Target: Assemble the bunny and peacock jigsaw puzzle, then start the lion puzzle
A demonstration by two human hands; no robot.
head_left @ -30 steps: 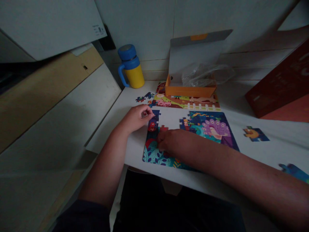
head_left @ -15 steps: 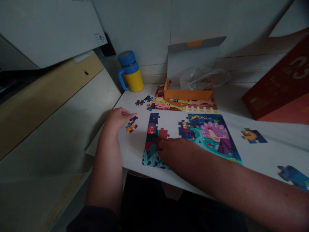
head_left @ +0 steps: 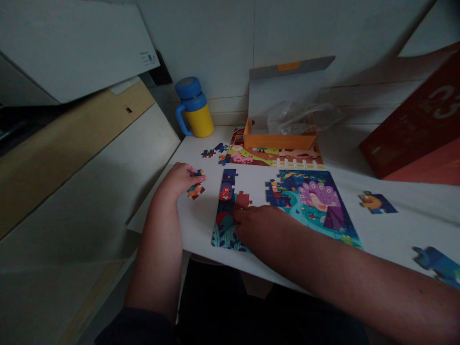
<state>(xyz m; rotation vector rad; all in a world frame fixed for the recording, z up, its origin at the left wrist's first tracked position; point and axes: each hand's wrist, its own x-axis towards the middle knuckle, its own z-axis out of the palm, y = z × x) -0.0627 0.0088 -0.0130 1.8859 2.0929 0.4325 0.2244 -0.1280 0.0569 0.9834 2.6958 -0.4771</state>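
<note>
Left hand: my left hand [head_left: 179,178] sat left of centre in the frame, fingers curled and pinched on the upper end of a small cluster of joined pieces [head_left: 196,190]; the cluster's lower end rested on the counter [head_left: 395,230].
Right hand: my right hand [head_left: 251,223] lay palm down just below centre, fingers loosely bent, with nothing closed in it that I could see. Its fingertips met the built strip [head_left: 225,225] beside a red piece [head_left: 243,199].
Built strip: a tall, narrow run of joined pieces, flat on the counter, just right of the cluster and apart from it.
Peacock section [head_left: 316,201]: right of the strip, with bare counter showing between them near the top.
Second puzzle [head_left: 276,155]: above the peacock section, its far edge under an orange box [head_left: 280,140].
Orange box: its grey lid [head_left: 287,81] stood upright, with a clear plastic bag [head_left: 302,117] inside.
Mug [head_left: 196,112]: blue and yellow, upright in the upper middle by the wall.
Stray pieces: a few [head_left: 215,151] below the mug; one [head_left: 377,202] at the right; another [head_left: 436,263] at the lower right edge.
Red box [head_left: 420,120]: leaning at the far right.
</note>
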